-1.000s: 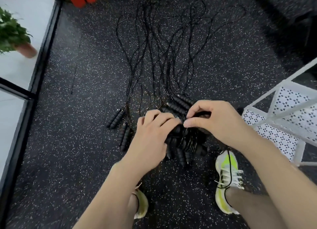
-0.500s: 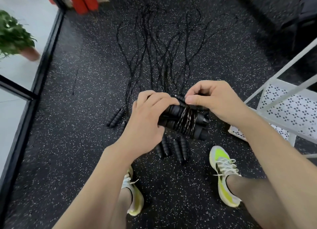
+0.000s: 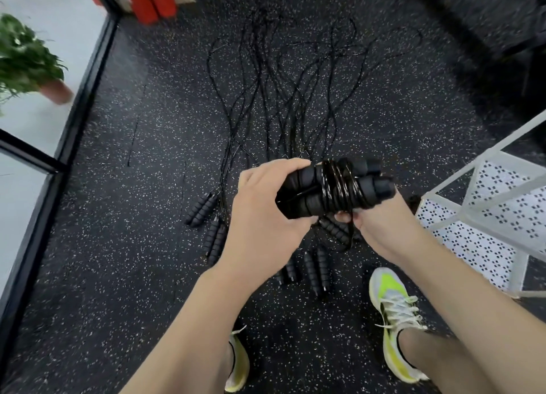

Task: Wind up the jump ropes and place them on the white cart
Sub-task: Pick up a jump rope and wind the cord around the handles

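We stand on a black rubber floor (image 3: 118, 246) flecked with white, which fills most of the view. A black-framed glass wall (image 3: 74, 104) runs along the left side, with a potted plant (image 3: 26, 59) behind it and red pads (image 3: 147, 0) in the far corner. At the right edge stands the white cart (image 3: 487, 216), its perforated shelves showing nothing on them in the part we can see.

Judging by how things lie, the task is at an early stage. Most of the jump ropes are unwound: their thin black cords (image 3: 295, 83) trail away from us across the floor in a loose tangle, and several pairs of ribbed handles (image 3: 204, 206) lie near our feet, left of and below our hands.

One wound rope bundle (image 3: 331, 191) is off the floor, held in front of us just left of the cart. Its cord is coiled tightly round the two foam handles. Our left hand (image 3: 266, 213) grips the bundle's left end, fingers curled over the top. Our right hand (image 3: 381, 216) supports the right end from beneath, and its fingers seem to pinch the cord's tail, though they are partly hidden.

We reckon this bundle goes to the cart next; the remaining ropes are yet to be wound.
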### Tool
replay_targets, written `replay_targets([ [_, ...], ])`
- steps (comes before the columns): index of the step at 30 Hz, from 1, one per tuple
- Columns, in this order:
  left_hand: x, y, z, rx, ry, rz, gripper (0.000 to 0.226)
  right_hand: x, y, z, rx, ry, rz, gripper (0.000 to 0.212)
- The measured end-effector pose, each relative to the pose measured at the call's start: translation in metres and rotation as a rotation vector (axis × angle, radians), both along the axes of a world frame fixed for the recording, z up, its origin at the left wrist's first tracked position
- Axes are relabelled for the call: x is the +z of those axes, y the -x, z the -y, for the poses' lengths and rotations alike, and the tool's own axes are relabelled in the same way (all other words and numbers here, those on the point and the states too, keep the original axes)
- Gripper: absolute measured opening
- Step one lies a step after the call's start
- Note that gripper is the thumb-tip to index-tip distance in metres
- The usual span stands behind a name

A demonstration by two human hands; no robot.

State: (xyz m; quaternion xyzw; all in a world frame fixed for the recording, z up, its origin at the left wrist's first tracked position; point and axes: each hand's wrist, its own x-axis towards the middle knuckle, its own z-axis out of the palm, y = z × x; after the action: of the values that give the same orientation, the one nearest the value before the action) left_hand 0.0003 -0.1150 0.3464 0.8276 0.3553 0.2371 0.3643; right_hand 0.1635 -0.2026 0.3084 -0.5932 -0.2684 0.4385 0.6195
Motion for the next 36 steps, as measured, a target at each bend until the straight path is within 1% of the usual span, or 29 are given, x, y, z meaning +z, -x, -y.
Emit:
replay_targets([
  [2,0.001,-0.003,0.0,0.037,0.025,0.014,0.067,-0.003,0.003,-0.004,0.014,0.073,0.111,0.049],
  [4,0.0,-0.008,-0.002,0.086,0.047,0.018,0.062,-0.006,0.007,-0.005,0.088,0.116,0.23,0.046],
  [5,-0.001,-0.009,-0.003,0.112,0.057,0.011,0.06,-0.009,0.007,-0.005,0.116,0.13,0.268,0.041],
  [7,-0.006,-0.01,-0.007,0.159,0.074,-0.014,0.062,-0.006,0.011,-0.005,0.175,0.176,0.347,0.025],
  [9,-0.009,-0.01,-0.011,0.188,0.041,-0.058,0.059,-0.004,0.014,-0.004,0.246,0.22,0.465,0.023],
  [11,-0.012,-0.009,-0.014,0.203,-0.033,-0.098,0.056,0.004,0.017,-0.001,0.327,0.273,0.631,0.018],
  [12,-0.014,-0.009,-0.016,0.205,-0.077,-0.112,0.055,0.009,0.019,0.001,0.357,0.293,0.681,0.015],
  [14,-0.018,-0.006,-0.019,0.204,-0.148,-0.135,0.054,0.015,0.021,0.004,0.39,0.323,0.692,0.014],
  [16,-0.022,-0.003,-0.023,0.205,-0.167,-0.182,0.055,0.02,0.022,0.006,0.399,0.34,0.679,0.016],
  [19,-0.027,0.001,-0.024,0.189,-0.21,-0.284,0.061,0.025,0.025,0.011,0.426,0.345,0.692,0.026],
  [23,-0.036,0.002,-0.022,0.148,-0.2,-0.36,0.064,0.027,0.026,0.016,0.518,0.366,0.744,0.019],
  [27,-0.044,0.002,-0.021,0.127,-0.228,-0.394,0.065,0.025,0.028,0.013,0.603,0.396,0.905,0.015],
  [29,-0.044,0.004,-0.02,0.098,-0.246,-0.395,0.067,0.027,0.028,0.011,0.567,0.388,0.963,0.016],
  [31,-0.045,0.005,-0.02,0.027,-0.27,-0.392,0.068,0.028,0.023,0.009,0.491,0.357,0.975,0.022],
  [32,-0.045,0.005,-0.019,-0.011,-0.278,-0.391,0.068,0.029,0.019,0.009,0.447,0.339,0.967,0.021],
  [34,-0.048,0.005,-0.019,-0.084,-0.288,-0.397,0.065,0.032,0.01,0.009,0.375,0.306,0.924,0.012],
  [35,-0.049,0.005,-0.018,-0.115,-0.275,-0.397,0.066,0.033,0.006,0.01,0.353,0.298,0.902,0.011],
  [36,-0.049,0.005,-0.018,-0.15,-0.25,-0.395,0.067,0.034,0.002,0.01,0.336,0.299,0.884,0.016],
])
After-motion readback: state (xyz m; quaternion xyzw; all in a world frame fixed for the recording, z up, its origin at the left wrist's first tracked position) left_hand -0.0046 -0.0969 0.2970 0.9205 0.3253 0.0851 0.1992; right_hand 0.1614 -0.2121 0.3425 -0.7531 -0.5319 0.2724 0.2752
